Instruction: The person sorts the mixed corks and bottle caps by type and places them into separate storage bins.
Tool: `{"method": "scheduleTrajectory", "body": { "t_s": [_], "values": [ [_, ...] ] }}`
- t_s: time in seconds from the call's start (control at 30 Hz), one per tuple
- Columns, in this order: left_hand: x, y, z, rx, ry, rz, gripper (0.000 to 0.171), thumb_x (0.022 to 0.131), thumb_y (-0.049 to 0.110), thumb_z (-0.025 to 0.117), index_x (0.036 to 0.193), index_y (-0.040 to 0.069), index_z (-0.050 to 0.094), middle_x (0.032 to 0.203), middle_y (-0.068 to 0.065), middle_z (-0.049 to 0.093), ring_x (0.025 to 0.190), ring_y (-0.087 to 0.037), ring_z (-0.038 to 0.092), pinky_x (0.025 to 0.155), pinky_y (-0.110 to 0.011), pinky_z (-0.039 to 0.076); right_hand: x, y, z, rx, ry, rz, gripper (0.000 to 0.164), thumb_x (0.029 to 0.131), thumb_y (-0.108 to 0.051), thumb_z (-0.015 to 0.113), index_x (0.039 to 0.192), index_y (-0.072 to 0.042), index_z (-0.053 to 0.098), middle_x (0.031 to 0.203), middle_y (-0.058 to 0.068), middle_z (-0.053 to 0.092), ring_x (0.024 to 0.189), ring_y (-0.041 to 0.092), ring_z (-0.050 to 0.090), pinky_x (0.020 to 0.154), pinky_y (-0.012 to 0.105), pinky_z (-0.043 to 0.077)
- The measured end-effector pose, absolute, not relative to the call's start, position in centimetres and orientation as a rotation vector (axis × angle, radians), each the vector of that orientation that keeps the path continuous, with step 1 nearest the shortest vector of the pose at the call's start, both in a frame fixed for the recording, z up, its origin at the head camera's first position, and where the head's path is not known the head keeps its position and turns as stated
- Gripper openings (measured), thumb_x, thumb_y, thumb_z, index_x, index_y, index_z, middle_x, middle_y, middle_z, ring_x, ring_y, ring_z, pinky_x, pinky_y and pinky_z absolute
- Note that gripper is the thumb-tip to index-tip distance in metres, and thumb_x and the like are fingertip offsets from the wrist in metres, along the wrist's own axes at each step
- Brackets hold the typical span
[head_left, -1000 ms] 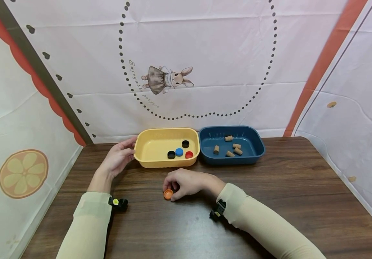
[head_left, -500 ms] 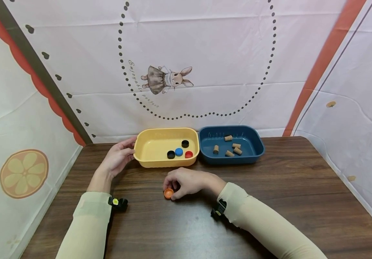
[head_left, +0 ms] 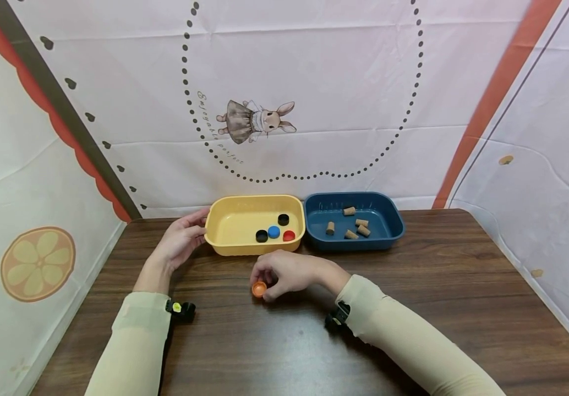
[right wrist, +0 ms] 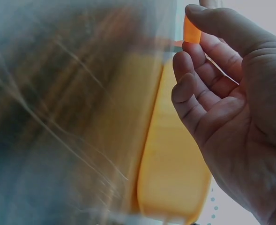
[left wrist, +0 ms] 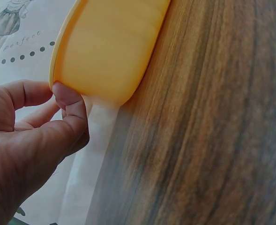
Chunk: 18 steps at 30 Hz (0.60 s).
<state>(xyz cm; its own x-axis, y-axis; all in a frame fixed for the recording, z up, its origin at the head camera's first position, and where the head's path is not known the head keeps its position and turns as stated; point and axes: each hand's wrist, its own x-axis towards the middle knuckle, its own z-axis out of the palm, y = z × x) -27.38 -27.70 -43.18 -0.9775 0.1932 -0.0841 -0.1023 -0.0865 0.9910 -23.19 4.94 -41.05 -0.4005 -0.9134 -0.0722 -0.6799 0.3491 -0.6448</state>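
At the left end of a yellow tray point(head_left: 230, 223), my left hand point(head_left: 178, 242) grips the rim between thumb and fingers; the left wrist view shows the thumb inside the tray wall point(left wrist: 105, 51). My right hand point(head_left: 289, 271), in front of the tray, pinches an orange bottle cap point(head_left: 259, 289) with its hollow side facing up toward the head camera. In the right wrist view the cap point(right wrist: 191, 32) sits between thumb and fingertips, the other fingers curled. Inside the yellow tray lie a blue cap point(head_left: 274, 232), a red cap point(head_left: 289, 236) and two black caps point(head_left: 262, 236).
Right beside the yellow tray stands a dark blue tray point(head_left: 356, 245) holding several corks point(head_left: 364, 231). Both are at the back of the brown wooden table point(head_left: 438, 297), close to a printed cloth point(head_left: 344, 104) that hangs behind and at the sides.
My right hand has moved slightly away from me toward the yellow tray, carrying the orange bottle cap. My left hand stays on the tray's rim.
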Motion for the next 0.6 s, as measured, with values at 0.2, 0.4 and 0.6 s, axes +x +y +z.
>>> {"method": "scheduleTrajectory", "body": {
  "t_s": [0.2, 0.4, 0.6],
  "values": [
    [-27.4, -27.7, -43.2, 0.087, 1.988, 2.173, 0.063, 0.106, -0.009, 0.048, 0.166, -0.001, 0.03, 0.139, -0.02, 0.041, 0.12, -0.023, 0.05, 0.093, -0.028, 0.054, -23.4, 5.5, -39.7, -1.37, 2.204, -0.787, 0.027, 0.095, -0.017, 0.081, 0.12, -0.02, 0.072, 0.107, -0.009, 0.064, 0.096, 0.015, 0.063, 0.083, 0.026, 0.055],
    [-27.4, -27.7, -43.2, 0.089, 1.985, 2.174, 0.063, 0.106, -0.01, 0.047, 0.166, -0.001, 0.029, 0.138, -0.02, 0.041, 0.119, -0.023, 0.05, 0.095, -0.029, 0.054, -24.0, 6.2, -38.6, -1.37, 2.254, -0.806, 0.028, 0.095, -0.019, 0.082, 0.12, -0.021, 0.072, 0.106, -0.01, 0.064, 0.096, 0.016, 0.062, 0.083, 0.027, 0.055],
    [-27.4, -27.7, -43.3, 0.09, 1.992, 2.169, 0.063, 0.106, -0.01, 0.047, 0.165, -0.001, 0.03, 0.138, -0.02, 0.042, 0.119, -0.023, 0.051, 0.097, -0.031, 0.054, -24.7, 7.0, -37.7, -1.378, 2.312, -0.814, 0.027, 0.095, -0.02, 0.081, 0.12, -0.021, 0.071, 0.104, -0.007, 0.063, 0.095, 0.017, 0.061, 0.081, 0.029, 0.053]
  ]
}}
